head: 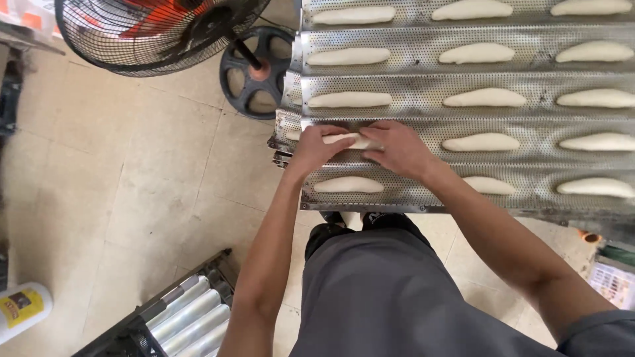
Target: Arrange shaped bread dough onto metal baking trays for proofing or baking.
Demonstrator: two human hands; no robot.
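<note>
The left hand (316, 147) and the right hand (399, 149) both grasp one dough piece (350, 139), which lies in the fourth channel of the perforated metal tray (417, 89). Other dough pieces (481, 142) lie in rows around it. A fan (152, 33) stands on the floor (119, 185).

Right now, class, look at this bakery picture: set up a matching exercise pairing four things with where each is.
Things:
1. left hand
2. fan
3. white bottle
4. right hand

Places:
A. top left, above the floor
B. on the right end of the dough piece
C. bottom left corner
D. on the dough piece's left end

Pairs: 1-D, 2-A, 3-C, 4-B
</note>
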